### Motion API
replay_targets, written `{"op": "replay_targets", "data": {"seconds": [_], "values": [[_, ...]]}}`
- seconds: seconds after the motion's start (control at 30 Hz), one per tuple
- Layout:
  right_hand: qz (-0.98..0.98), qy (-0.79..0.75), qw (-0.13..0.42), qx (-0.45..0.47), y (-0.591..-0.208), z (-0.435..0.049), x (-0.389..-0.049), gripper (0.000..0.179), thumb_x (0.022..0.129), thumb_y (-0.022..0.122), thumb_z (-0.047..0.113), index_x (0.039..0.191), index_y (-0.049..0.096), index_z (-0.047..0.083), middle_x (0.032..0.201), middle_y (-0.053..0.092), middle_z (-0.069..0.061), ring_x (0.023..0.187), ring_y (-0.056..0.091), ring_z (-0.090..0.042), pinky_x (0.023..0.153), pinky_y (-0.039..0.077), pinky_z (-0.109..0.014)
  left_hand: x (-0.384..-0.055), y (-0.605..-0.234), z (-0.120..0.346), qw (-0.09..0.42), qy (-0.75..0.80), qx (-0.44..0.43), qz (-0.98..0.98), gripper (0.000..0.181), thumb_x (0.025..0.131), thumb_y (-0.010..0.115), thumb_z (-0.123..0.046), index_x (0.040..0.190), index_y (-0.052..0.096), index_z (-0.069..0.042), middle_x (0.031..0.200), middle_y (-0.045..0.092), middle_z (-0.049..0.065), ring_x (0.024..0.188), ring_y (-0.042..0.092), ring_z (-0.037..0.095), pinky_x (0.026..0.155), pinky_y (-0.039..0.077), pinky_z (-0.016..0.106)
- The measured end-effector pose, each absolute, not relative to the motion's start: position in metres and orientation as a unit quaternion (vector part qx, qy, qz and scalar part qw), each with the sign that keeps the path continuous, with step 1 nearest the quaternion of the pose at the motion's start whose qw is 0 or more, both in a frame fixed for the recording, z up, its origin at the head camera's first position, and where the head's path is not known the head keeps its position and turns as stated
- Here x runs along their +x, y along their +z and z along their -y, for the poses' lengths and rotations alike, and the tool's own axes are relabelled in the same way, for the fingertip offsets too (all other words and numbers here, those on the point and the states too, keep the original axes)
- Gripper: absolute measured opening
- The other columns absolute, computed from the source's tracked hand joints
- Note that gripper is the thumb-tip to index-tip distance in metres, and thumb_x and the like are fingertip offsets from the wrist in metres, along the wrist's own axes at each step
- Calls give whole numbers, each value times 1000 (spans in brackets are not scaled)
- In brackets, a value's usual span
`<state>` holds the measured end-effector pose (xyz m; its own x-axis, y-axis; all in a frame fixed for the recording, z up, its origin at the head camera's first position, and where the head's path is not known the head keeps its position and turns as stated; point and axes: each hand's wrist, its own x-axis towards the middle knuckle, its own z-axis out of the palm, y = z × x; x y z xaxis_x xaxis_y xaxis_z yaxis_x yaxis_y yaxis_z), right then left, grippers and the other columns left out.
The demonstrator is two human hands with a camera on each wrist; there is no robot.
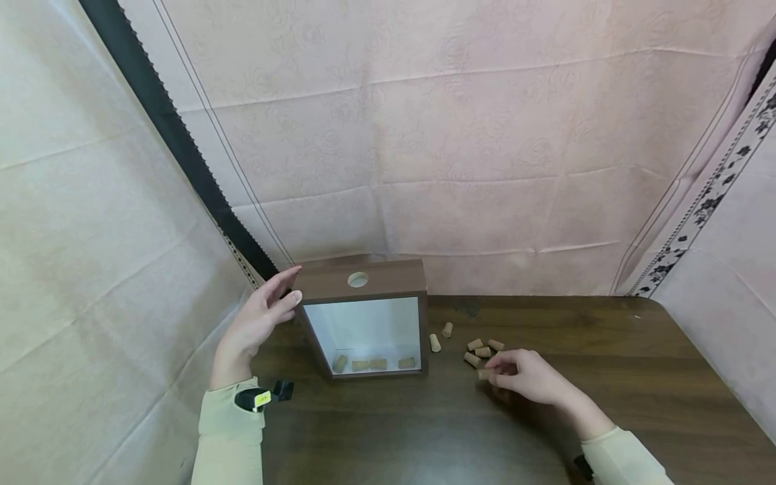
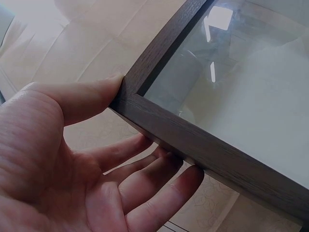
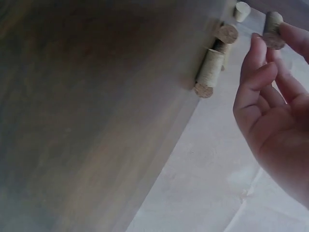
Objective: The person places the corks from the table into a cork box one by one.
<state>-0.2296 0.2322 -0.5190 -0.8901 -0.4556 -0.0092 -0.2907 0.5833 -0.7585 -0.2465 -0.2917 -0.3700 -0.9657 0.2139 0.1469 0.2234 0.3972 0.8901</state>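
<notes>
A wooden box (image 1: 364, 288) with a clear front pane and a round hole in its top stands on the table, several corks (image 1: 378, 364) lying inside along its bottom. At its upper left edge, my left hand (image 1: 257, 320) holds the frame. The left wrist view shows the thumb (image 2: 94, 99) on the frame's corner and the fingertips against its side. My right hand (image 1: 530, 377) pinches a cork (image 3: 273, 31) between thumb and fingers, low over the table. Just beyond that hand lies a small group of loose corks (image 1: 483, 351).
Two more corks, one pale (image 1: 435, 343) and one browner (image 1: 447, 330), are close to the box's right side. Pale patterned cloth (image 1: 461, 148) hangs behind the brown wooden table (image 1: 388, 431), with further cloth on its left and right.
</notes>
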Motion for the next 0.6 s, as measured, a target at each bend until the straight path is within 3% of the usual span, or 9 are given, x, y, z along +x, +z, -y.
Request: {"op": "replay_targets", "data": {"seconds": [0.3,0.6], "values": [[-845,-488,69,-205,-493,-223,-228,31,106,71,27,126,75,4,113,77,-8,100,72,-16,84,60,-29,-248,-370,290,7,-531,-131,837,69,110,63,-34,169,32,-16,176,24,13,158,30,43,113,44,59],[-798,-563,32,-215,-452,-186,-226,26,104,74,24,129,74,13,116,76,-9,98,72,-25,74,62,-35,-247,-370,291,2,-532,-127,837,69,110,62,-34,169,31,-16,176,23,14,157,30,44,113,44,59]]}}
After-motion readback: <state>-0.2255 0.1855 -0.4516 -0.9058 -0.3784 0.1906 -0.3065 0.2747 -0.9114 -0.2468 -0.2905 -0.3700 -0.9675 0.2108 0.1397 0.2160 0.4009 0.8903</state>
